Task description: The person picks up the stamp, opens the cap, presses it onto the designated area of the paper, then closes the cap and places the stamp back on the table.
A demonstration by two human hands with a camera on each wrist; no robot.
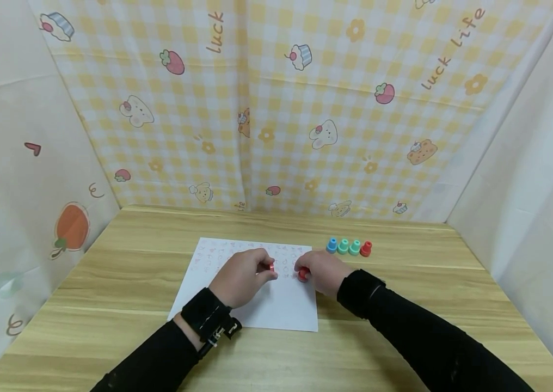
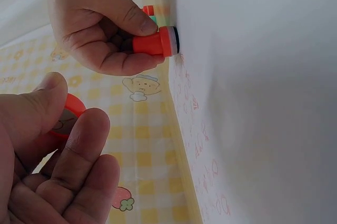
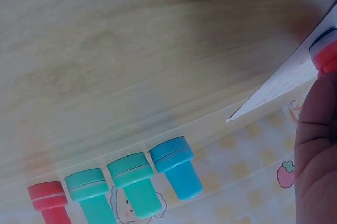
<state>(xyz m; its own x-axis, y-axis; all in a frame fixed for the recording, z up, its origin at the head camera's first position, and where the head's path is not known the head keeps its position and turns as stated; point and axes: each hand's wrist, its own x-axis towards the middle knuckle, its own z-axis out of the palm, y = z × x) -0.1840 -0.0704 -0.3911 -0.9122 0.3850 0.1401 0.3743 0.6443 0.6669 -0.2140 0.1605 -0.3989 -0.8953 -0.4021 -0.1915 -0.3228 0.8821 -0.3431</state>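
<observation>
My right hand (image 1: 327, 270) grips a red toy stamp (image 2: 156, 44) by its handle, its dark-rimmed end right at the surface of the white paper (image 1: 281, 313). My left hand (image 1: 243, 276) pinches a small round red cap (image 2: 68, 117) between thumb and fingers, above the middle of the sheet. The cap's greyish face with thin lines shows in the left wrist view. Rows of small red prints (image 2: 202, 142) run across the upper part of the paper. In the right wrist view the stamp shows only in part at the right edge.
Just past the paper's far right corner, a blue stamp (image 1: 332, 245), two green stamps (image 1: 348, 247) and another red stamp (image 1: 366, 249) stand in a row. The wooden table (image 1: 428, 305) ends at a yellow checked cloth (image 1: 281, 163), with white cloth at both sides.
</observation>
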